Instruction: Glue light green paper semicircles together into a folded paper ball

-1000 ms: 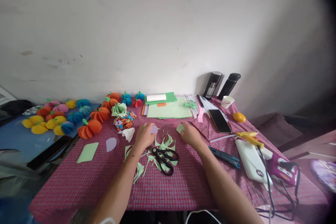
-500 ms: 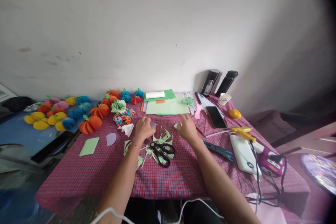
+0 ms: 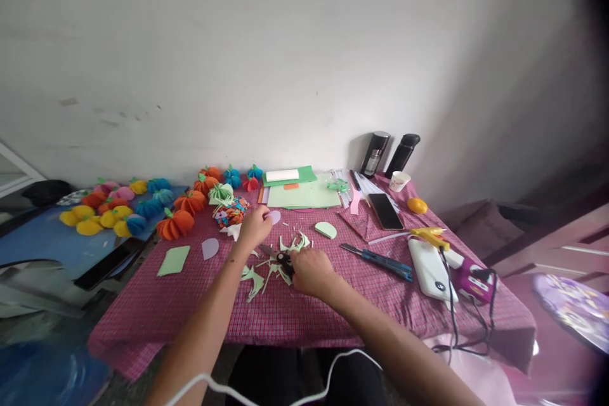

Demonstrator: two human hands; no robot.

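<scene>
Between the closed fingers of my left hand [image 3: 255, 226] is a small lilac paper piece [image 3: 273, 217], its rounded end showing to the right. My right hand [image 3: 311, 271] is closed around the handles of the black scissors [image 3: 285, 260], which it partly hides; the blades point up and left. Thin light green paper scraps [image 3: 255, 281] lie around and under the scissors. Beyond my right hand rests a rounded light green paper piece [image 3: 326, 229]. Another lilac piece [image 3: 210, 248] and a light green sheet [image 3: 174, 261] lie on the left of the checked cloth.
Paper pumpkins [image 3: 175, 224] stand at the left. Stacked sheets [image 3: 304, 196] lie at the back. On the right are a phone [image 3: 386, 211], blue cutter [image 3: 386, 264], yellow glue gun [image 3: 431, 236], white power bank [image 3: 432, 269], paper cup [image 3: 399, 181] and cords.
My right hand has moved down and left from the rounded green piece and closed on the scissors. My left hand keeps its lilac piece. The camera view has shifted slightly.
</scene>
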